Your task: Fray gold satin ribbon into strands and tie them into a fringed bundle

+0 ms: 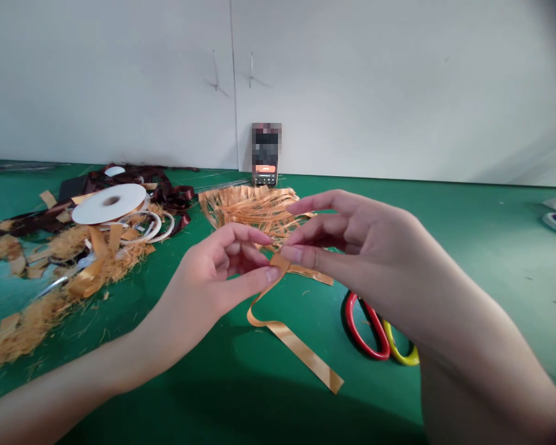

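Observation:
Both my hands meet above the green table (467,247) and pinch the top end of an orange satin ribbon strip (296,349). My left hand (217,278) holds it between thumb and forefinger. My right hand (347,241) grips the same end with thumb and forefinger, its other fingers stretched out. The ribbon loops down and lies flat on the table toward me. Just behind my fingers lies a pile of frayed orange ribbon threads (252,210).
Scissors with red and yellow handles (375,334) lie under my right wrist. At the left are a white ribbon spool (109,204), dark brown ribbon (167,191) and orange scraps (32,315). A phone (265,154) leans on the white wall.

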The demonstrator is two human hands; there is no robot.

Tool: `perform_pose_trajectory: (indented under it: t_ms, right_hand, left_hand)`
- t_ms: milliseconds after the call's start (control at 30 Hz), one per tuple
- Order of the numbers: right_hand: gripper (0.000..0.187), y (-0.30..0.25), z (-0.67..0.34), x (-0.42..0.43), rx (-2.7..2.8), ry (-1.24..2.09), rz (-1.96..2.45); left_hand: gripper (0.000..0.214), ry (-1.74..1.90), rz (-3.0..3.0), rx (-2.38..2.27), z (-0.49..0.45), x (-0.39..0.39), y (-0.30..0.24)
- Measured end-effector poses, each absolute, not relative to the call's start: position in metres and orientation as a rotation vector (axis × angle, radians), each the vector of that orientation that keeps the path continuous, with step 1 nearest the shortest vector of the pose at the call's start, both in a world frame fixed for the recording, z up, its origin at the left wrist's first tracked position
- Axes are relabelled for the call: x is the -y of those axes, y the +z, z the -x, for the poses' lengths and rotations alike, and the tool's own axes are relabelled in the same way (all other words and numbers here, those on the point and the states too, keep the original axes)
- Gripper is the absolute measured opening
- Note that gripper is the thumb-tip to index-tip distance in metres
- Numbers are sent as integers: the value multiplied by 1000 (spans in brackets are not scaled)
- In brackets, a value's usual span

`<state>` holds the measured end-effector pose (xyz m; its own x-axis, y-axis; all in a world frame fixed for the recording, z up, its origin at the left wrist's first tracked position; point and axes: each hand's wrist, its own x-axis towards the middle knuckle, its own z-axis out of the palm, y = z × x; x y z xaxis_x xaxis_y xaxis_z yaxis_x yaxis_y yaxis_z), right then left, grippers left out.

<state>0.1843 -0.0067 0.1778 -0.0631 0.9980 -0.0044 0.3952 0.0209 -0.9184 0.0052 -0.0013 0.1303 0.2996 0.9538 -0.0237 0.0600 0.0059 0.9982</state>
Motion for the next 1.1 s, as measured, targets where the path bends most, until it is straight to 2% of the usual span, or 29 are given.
perform_pose_trajectory:
  t_ms: [233,367,667,867,1100]
  right_hand:
    - [26,176,-184,6,1486,952,1386]
    - [34,177,-184,7,1506,1048,1412]
    - [24,176,-183,7,1520,1006,1443]
    - [25,176,-181,9,1550,1082,1366]
    - [36,173,-188,7,1527,1054,1480]
  left_hand:
    - [22,917,-1390,-1067,-3,2,130]
    - [25,922,-1362,-1054,-5,1,131]
    - [23,867,-1429,-1060,-7,2,134]
    - [11,811,-1486,-976,-10,2,135]
    - [17,898,-1328,-986,-8,0,131]
